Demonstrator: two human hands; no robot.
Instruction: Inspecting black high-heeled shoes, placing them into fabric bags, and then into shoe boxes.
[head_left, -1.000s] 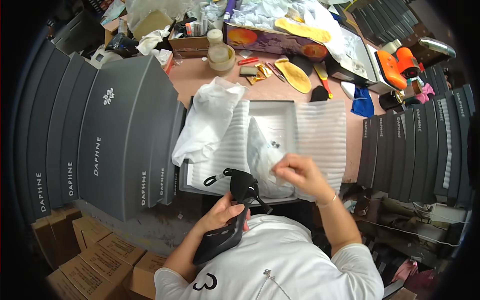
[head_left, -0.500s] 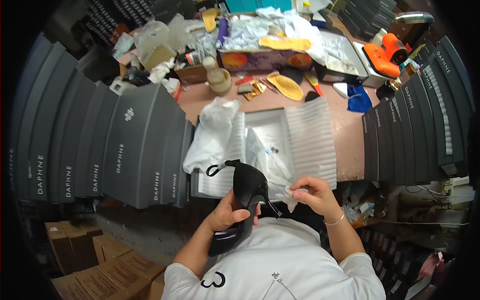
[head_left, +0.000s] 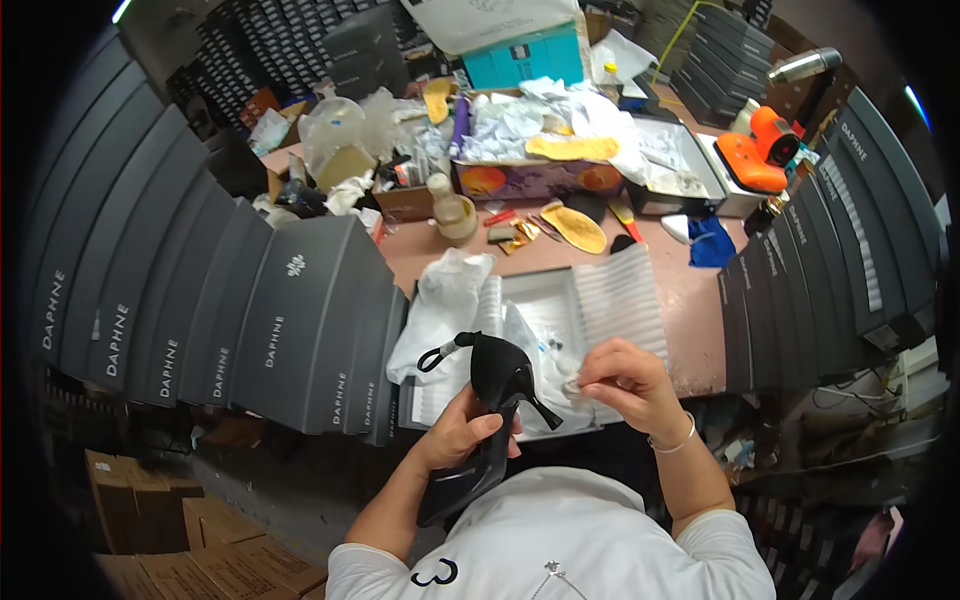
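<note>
A black high-heeled shoe (head_left: 500, 368) is gripped round its middle by my left hand (head_left: 460, 432), in front of my white shirt. Its heel points to the right and a strap loops out at the left. My right hand (head_left: 632, 388) pinches a small white wad (head_left: 573, 386), which looks like cloth or tissue, a short way right of the heel. Behind both hands lies an open shoe box (head_left: 535, 288), lined with white padded sheet (head_left: 622, 300). Clear plastic wrapping lies inside, and a white bag (head_left: 440, 300) drapes over its left side.
Stacked dark grey shoe boxes stand left (head_left: 310, 320) and right (head_left: 790, 290). Across the table are a glue jar (head_left: 455, 212), yellow insoles (head_left: 575, 228), a blue cloth (head_left: 711, 243), an orange device (head_left: 752, 160) and a paper-filled carton (head_left: 530, 180). Brown cartons (head_left: 215, 560) sit lower left.
The view has tilted up, so the table sits lower in it. The shoe stays in my left hand, and my right hand still pinches the wad beside the heel.
</note>
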